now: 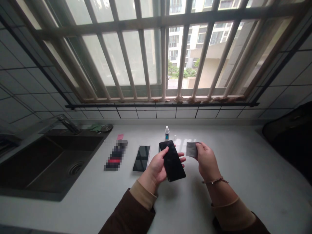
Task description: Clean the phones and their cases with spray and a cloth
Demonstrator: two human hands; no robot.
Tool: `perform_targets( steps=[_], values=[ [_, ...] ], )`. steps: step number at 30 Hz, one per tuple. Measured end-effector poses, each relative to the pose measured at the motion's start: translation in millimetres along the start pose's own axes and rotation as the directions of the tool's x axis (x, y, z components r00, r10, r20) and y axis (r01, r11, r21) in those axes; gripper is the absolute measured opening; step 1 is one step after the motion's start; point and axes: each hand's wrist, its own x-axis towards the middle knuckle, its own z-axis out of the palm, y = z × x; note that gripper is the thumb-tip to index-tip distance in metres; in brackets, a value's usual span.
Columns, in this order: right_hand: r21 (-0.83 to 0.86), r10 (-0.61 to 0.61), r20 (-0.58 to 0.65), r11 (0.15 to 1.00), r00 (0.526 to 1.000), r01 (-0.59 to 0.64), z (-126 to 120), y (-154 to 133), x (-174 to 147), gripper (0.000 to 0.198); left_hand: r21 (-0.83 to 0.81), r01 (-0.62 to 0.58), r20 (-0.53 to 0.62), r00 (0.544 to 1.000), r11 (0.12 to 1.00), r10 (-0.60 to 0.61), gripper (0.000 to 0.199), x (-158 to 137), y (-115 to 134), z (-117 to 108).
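A black smartphone (pixel 173 164) lies tilted in my left hand (pixel 158 165), screen side up, with the thumb over its upper left edge and the fingertips showing past its right side. To its right, my right hand (pixel 207 157) pinches a small grey cloth (pixel 191 150) by its right edge, apart from the phone. Left of my left hand, a second smartphone (pixel 141 158) with a pale frame rests on the white countertop (pixel 185 204). Behind the held phone stands a small white dropper bottle (pixel 167 133) with a blue label. A small clear cap-like piece (pixel 175 137) is beside it.
A dark sink (pixel 56 191) with a faucet (pixel 69 123) takes up the left side. A blurred-out dark and red item (pixel 115 157) and a pink slip (pixel 120 136) lie near it. A black bag-like object (pixel 292 139) stands at the right. Behind is a barred window (pixel 151 26).
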Motion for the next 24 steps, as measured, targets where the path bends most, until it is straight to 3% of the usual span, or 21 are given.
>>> perform_targets(
  steps=[3, 5, 7, 10, 12, 20, 24],
  values=[
    [0.087, 0.025, -0.140, 0.996, 0.990, -0.012, -1.7, -1.4, 6.0, 0.032, 0.219, 0.100, 0.051, 0.992, 0.971, -0.114, 0.046, -3.1, -0.6, -7.1],
    [0.087, 0.039, -0.078, 0.996, 0.996, -0.032, 0.5, -3.0, 3.9, 0.035, 0.363, 0.139, 0.129, 0.972, 0.921, -0.197, 0.050, -6.1, -2.8, -9.9],
    [0.065, 0.065, 0.069, 0.995, 0.995, -0.070, 3.8, -4.1, -1.2, 0.037, 0.433, 0.152, 0.194, 0.947, 0.889, -0.256, 0.054, -8.2, -5.3, -10.9],
    [0.019, 0.102, 0.285, 0.994, 0.953, -0.112, 7.8, -6.2, -10.0, 0.037, 0.452, 0.164, 0.206, 0.937, 0.877, -0.282, 0.054, -8.9, -6.5, -10.8],
    [0.021, 0.095, 0.351, 0.994, 0.932, -0.109, 9.4, -8.3, -14.6, 0.035, 0.447, 0.157, 0.199, 0.943, 0.881, -0.269, 0.054, -8.4, -5.1, -10.5],
    [-0.004, 0.014, 0.359, 1.000, 0.933, -0.014, 8.4, -6.3, -16.5, 0.037, 0.431, 0.137, 0.179, 0.956, 0.892, -0.233, 0.053, -5.8, -0.1, -11.9],
    [0.031, 0.010, 0.343, 0.999, 0.939, -0.022, 5.6, -2.3, -14.0, 0.037, 0.429, 0.097, 0.139, 0.975, 0.898, -0.172, 0.052, -4.4, 5.1, -15.4]
  ],
)
